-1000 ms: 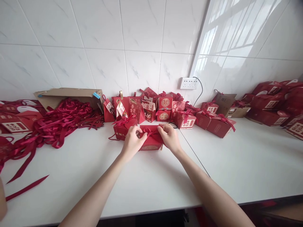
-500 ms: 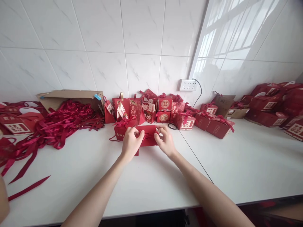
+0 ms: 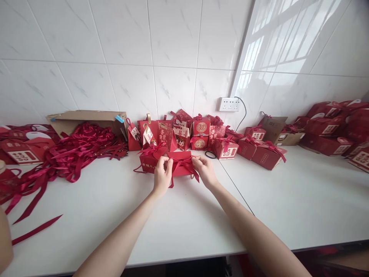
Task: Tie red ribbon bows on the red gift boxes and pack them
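A red box (image 3: 181,170) stands on the white table in front of a row of other boxes, with a dark red ribbon (image 3: 184,163) tied in a bow across its front. My left hand (image 3: 163,175) pinches the ribbon at the bow's left side. At its right side my right hand (image 3: 204,169) has thumb and fingers closed on the ribbon. Ribbon tails hang below the bow. Another red box with a bow (image 3: 148,163) touches the held one on the left.
Loose ribbons (image 3: 72,154) spill from a cardboard box (image 3: 86,114) at the left. Boxes with bows (image 3: 266,155) stand at the right, beyond a black ring (image 3: 210,154). A socket strip (image 3: 229,104) is on the wall. Part of a person shows at the left edge.
The bow's loops and tails are now spread wider and show more clearly. My left hand has moved slightly right, and my right hand a little outward and down.
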A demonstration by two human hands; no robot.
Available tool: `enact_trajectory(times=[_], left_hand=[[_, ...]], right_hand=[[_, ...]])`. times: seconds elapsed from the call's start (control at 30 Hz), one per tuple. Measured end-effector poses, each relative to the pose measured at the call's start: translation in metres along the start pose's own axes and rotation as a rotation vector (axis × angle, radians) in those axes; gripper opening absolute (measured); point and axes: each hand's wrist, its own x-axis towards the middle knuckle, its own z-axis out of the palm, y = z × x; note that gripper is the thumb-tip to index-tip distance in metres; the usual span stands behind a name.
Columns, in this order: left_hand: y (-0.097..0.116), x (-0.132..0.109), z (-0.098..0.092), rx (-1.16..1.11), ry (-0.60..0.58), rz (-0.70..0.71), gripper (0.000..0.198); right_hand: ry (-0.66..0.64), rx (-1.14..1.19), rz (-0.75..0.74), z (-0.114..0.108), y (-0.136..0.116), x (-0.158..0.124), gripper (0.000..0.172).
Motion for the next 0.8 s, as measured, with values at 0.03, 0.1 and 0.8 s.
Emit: enact_trajectory(times=[0.03, 0.1, 0.8], left_hand=[[0.001, 0.000, 0.000, -0.015, -0.004, -0.012, 0.020], [0.003, 0.000, 0.000, -0.047, -0.008, -0.037, 0.021], [0.001, 0.004, -0.003, -0.074, 0.028, -0.058, 0.022]], right_hand=[[0.002, -0.014, 0.017, 0.000, 0.000, 0.000, 0.035], [0.069, -0.077, -0.077, -0.001, -0.001, -0.002, 0.030], [-0.016, -0.984, -0.717, 0.029, -0.006, -0.042, 0.031]])
